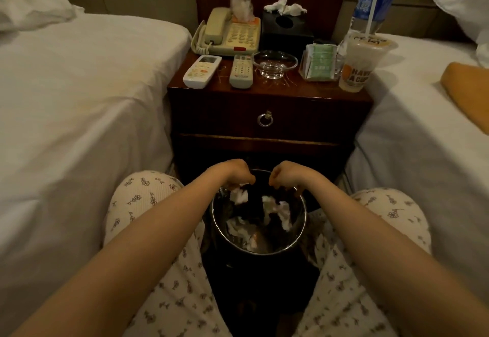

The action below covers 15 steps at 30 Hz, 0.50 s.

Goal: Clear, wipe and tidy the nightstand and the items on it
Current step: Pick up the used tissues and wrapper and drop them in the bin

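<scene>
Left hand (236, 175), right hand (287, 176) curled at bin (264, 252) rim, fingers hidden

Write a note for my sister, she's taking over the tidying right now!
Left hand and right hand: both curled above the far rim of the bin; grip on anything unclear.
Done: crumpled tissues lie in the bin.
Left: loose tissue on the tissue box, wrapper on the phone, cup and bottle at the right side of the nightstand; then wipe and tidy.
</scene>
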Available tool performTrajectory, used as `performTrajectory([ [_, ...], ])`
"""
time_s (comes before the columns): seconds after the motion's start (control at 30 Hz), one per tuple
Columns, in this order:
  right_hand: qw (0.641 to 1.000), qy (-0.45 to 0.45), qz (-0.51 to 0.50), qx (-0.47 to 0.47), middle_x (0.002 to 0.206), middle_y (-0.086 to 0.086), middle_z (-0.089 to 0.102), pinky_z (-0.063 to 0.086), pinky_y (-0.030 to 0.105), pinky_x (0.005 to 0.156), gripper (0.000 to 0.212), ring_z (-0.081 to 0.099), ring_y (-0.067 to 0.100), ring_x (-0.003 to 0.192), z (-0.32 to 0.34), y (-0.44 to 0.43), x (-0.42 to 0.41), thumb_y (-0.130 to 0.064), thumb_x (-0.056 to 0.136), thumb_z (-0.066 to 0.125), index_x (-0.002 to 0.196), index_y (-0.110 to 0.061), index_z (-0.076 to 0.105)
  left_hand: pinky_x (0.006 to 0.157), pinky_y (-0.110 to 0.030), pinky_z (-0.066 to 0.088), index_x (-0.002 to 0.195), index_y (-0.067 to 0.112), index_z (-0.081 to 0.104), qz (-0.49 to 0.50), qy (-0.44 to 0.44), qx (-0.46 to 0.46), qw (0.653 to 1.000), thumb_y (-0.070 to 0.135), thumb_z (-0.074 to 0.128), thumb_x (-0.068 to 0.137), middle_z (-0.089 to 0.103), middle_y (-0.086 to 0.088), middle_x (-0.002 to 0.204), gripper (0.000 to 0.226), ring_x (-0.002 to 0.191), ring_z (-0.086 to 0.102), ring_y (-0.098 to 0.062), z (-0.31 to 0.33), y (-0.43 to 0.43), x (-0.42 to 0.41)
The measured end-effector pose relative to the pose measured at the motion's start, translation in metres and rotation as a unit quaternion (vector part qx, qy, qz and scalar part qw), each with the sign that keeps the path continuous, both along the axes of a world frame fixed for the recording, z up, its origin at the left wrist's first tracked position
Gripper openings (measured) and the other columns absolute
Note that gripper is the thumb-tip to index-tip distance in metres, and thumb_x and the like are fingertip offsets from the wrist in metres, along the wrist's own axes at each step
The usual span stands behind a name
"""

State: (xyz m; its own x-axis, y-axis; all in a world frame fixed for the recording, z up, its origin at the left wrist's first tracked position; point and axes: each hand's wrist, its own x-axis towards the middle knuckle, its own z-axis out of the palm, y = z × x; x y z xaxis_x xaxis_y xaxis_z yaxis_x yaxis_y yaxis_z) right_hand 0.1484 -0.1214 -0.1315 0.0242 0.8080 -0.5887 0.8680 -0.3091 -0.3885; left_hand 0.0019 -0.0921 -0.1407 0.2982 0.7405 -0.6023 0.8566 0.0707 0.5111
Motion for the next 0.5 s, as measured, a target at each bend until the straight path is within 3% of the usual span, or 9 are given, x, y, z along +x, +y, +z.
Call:
performTrajectory([
  [0.13, 1.0, -0.001, -0.005, 0.012, 0.117, 0.011, 0.06, 0.05, 0.037, 0.076, 0.023, 0.057, 0.027, 0.106, 0.001, 0.0, 0.0, -0.012, 0.09, 0.052, 0.11, -0.011, 0.063, 0.053, -0.022, 0.045, 0.108, 0.009, 0.052, 0.017, 0.0, -0.022, 1.0, 0.022, 0.052, 0.095, 0.05, -0.004, 0.094, 0.018, 0.07, 0.053, -0.014, -0.002, -0.003, 0.001],
  [0.3, 0.999, 0.019, -0.007, 0.043, 0.11, 0.011, 0.061, 0.048, 0.033, 0.073, 0.019, 0.057, 0.023, 0.095, 0.004, -0.001, 0.0, -0.01, 0.091, 0.049, 0.104, -0.011, 0.063, 0.068, -0.028, 0.049, 0.122, 0.014, 0.054, 0.007, -0.004, 0.009, 1.0, 0.025, 0.052, 0.094, 0.052, -0.005, 0.116, 0.03, 0.082, 0.057, -0.016, 0.002, -0.002, 0.0],
  [0.4, 0.994, 0.052, -0.026, 0.091, 0.091, 0.004, 0.058, 0.047, 0.026, 0.063, 0.012, 0.055, 0.018, 0.084, 0.009, 0.0, 0.002, -0.012, 0.092, 0.05, 0.093, -0.016, 0.062, 0.066, -0.026, 0.047, 0.115, 0.016, 0.058, 0.014, -0.029, 0.067, 0.997, 0.025, 0.05, 0.094, 0.055, -0.003, 0.108, 0.024, 0.083, 0.057, -0.015, 0.012, 0.001, -0.001],
  [0.5, 0.985, 0.097, -0.066, 0.126, 0.087, -0.001, 0.058, 0.044, 0.022, 0.059, 0.016, 0.056, 0.012, 0.076, 0.019, 0.007, 0.005, -0.013, 0.093, 0.05, 0.082, -0.02, 0.061, 0.059, -0.023, 0.045, 0.114, 0.017, 0.059, 0.039, -0.064, 0.109, 0.991, 0.025, 0.049, 0.095, 0.056, 0.001, 0.101, 0.023, 0.076, 0.057, -0.011, 0.03, 0.007, -0.005],
])
